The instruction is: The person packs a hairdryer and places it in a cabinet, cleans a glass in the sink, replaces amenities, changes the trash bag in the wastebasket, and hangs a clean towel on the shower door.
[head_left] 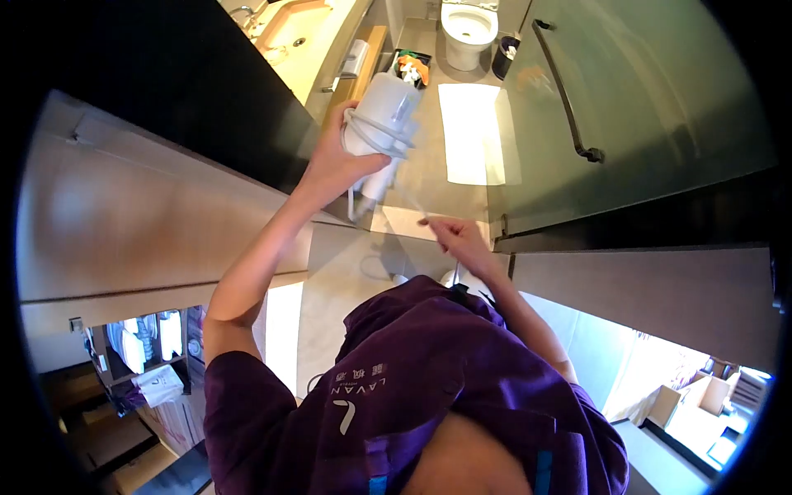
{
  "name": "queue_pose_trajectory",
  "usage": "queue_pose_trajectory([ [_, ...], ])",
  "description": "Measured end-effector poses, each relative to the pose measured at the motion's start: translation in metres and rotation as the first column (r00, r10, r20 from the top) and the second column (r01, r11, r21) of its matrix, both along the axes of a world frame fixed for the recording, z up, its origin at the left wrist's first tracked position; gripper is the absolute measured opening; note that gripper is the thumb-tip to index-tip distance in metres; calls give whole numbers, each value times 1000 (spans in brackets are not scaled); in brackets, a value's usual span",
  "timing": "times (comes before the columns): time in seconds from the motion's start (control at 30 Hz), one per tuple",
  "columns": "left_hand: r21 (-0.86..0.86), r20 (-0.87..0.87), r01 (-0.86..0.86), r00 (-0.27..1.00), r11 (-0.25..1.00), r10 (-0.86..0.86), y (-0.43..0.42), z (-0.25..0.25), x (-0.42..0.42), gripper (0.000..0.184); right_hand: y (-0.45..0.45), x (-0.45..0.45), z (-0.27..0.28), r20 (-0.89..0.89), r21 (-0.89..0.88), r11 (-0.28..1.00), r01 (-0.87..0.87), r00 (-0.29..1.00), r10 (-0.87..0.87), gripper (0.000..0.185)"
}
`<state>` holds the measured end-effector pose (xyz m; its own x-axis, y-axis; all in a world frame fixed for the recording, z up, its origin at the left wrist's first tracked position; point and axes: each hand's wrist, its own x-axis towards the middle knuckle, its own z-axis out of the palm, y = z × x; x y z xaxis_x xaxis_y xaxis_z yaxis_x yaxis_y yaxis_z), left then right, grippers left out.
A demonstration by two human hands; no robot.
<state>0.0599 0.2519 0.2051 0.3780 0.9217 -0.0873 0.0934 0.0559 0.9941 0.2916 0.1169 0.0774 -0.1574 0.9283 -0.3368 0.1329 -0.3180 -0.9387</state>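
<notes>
My left hand (342, 163) is wrapped around a white hair dryer (386, 97), holding it up in front of me at the bathroom doorway. Loops of its white cord (375, 128) are wound around the body, and part of the cord hangs below. Lower and to the right, my right hand (464, 243) has its fingers pinched together. A thin, blurred stretch of the cord seems to run from the dryer to those fingertips.
Ahead are a toilet (469, 33), a black bin (506, 58), a white floor mat (472, 132) and a tray of small items (412, 70). A sink (299, 25) is at upper left. A frosted glass door (635, 107) with a long handle stands at right.
</notes>
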Motion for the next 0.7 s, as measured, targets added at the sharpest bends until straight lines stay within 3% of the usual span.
queue_pose_trajectory([
  [0.03, 209, -345, 10, 936, 978, 64, 7, -5, 0, 88, -7, -10, 6, -3, 31, 998, -61, 998, 61, 31],
  [0.07, 389, -627, 90, 755, 917, 192, 10, -8, -1, 83, -11, -19, 14, -5, 61, 991, -121, 993, 122, 30],
  [0.1, 408, -734, 216, 656, 887, 178, 6, -8, -2, 76, -13, -25, 17, 63, 124, 974, -192, 981, 186, 27],
  [0.13, 408, -733, 217, 657, 887, 176, 6, -15, -5, 76, -10, -27, 20, 64, 123, 974, -191, 981, 184, 27],
  [0.2, 284, -935, 622, 347, 729, 68, 7, -39, -15, 76, 10, -26, 32, 180, 362, 903, -231, 968, 176, 22],
  [0.23, 250, -955, 713, 293, 655, 46, 3, -46, -15, 73, 22, -20, 54, 295, 344, 909, -235, 946, 133, 15],
  [0.27, 250, -955, 714, 294, 654, 45, 1, -46, -14, 73, 36, -15, 56, 369, 510, 820, -258, 927, 62, 11],
  [0.33, 136, -956, 935, 211, 327, -205, -3, -46, -9, 67, 59, -6, 65, 382, 576, 771, -272, 923, 41, 10],
  [0.37, 177, -955, 960, 221, 218, -199, -9, -46, -8, 72, 68, -1, 66, 382, 575, 771, -272, 923, 40, 10],
  [0.4, 177, -954, 960, 221, 217, -200, -15, -41, -4, 72, 74, 5, 66, 340, 560, 790, -250, 939, 57, 10],
  [0.47, 127, -847, 890, 327, 438, -419, -26, -24, 3, 78, 80, 14, 61, 297, 542, 809, -229, 952, 70, 10],
  [0.5, 129, -847, 888, 329, 441, -416, -32, -17, 2, 78, 82, 18, 53, 241, 538, 829, -155, 970, 25, 10],
  [0.57, 117, -491, 570, 745, 814, -451, -42, -7, 0, 85, 83, 29, 41, 195, 507, 860, -53, 979, -54, 13],
  [0.6, 120, -492, 566, 747, 815, -447, -42, -6, -1, 85, 82, 34, 26, 196, 508, 859, -57, 979, -50, 13],
  [0.67, 232, -9, 303, 951, 924, -310, -43, -6, -3, 88, 73, 40, -5, 183, 460, 888, -5, 979, -90, 15],
  [0.7, 234, -9, 299, 952, 925, -306, -40, -8, -3, 88, 68, 41, -1, 364, 308, 949, -72, 930, -48, 18],
])
